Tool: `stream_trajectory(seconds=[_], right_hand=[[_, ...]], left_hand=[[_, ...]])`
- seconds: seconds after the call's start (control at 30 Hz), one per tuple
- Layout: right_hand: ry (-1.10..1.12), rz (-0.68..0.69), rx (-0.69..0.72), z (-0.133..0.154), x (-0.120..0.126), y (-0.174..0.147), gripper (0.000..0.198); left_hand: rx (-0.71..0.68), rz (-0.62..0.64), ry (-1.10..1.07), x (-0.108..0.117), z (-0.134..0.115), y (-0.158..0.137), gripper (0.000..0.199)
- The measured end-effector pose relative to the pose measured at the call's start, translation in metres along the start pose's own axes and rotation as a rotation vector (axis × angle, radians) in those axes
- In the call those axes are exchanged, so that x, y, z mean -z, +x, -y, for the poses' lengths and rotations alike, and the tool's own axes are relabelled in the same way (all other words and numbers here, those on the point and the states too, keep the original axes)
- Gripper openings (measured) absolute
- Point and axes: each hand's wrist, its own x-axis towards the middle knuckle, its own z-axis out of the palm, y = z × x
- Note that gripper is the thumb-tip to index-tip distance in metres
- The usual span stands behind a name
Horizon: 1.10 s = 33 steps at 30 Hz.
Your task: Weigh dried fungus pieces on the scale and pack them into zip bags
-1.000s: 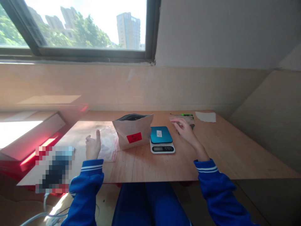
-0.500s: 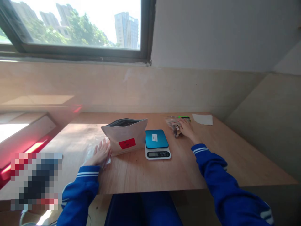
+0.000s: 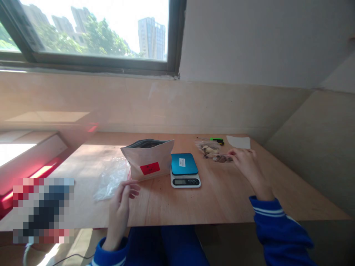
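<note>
My right hand (image 3: pixel 246 166) pinches the edge of a small clear plastic bag with dark brown pieces (image 3: pixel 222 159) at the right of the table. Just behind it lies another clear bag, holding pale and brown pieces (image 3: pixel 210 149); the two partly overlap in view. My left hand (image 3: pixel 123 195) hovers near the table's front, fingers loosely apart and holding nothing. A crumpled clear plastic bag (image 3: pixel 109 179) lies beyond that hand. Between my hands stand an open-topped pale pouch with a red label (image 3: pixel 149 159) and a white kitchen scale with a blue plate (image 3: pixel 185 168).
Behind the bags lies a green-and-black screwdriver (image 3: pixel 216 140), with a white sheet (image 3: pixel 239 142) to its right. A red object (image 3: pixel 46 168) and a blurred-out patch (image 3: pixel 43 210) are at the left. The wall and window border the table's far side.
My right hand has moved right and nearer, drawing the bag of brown pieces off the other bag. My left hand has lifted off the crumpled bag and come closer to me.
</note>
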Motion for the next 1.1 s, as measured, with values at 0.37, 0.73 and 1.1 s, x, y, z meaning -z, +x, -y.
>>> stream_trajectory(seconds=[0.37, 0.73, 1.1], right_hand=[[0.896, 0.322, -0.004, 0.205, 0.053, -0.095, 0.012], [1.258, 0.480, -0.146, 0.248, 0.032, -0.105, 0.014], [1.782, 0.503, -0.234, 0.222, 0.008, -0.112, 0.027]], left_hand=[[0.286, 0.279, -0.359, -0.076, -0.034, -0.074, 0.041], [0.334, 0.044, -0.283, -0.047, -0.015, -0.063, 0.051], [0.018, 0.373, -0.129, -0.041, -0.020, -0.065, 0.044]])
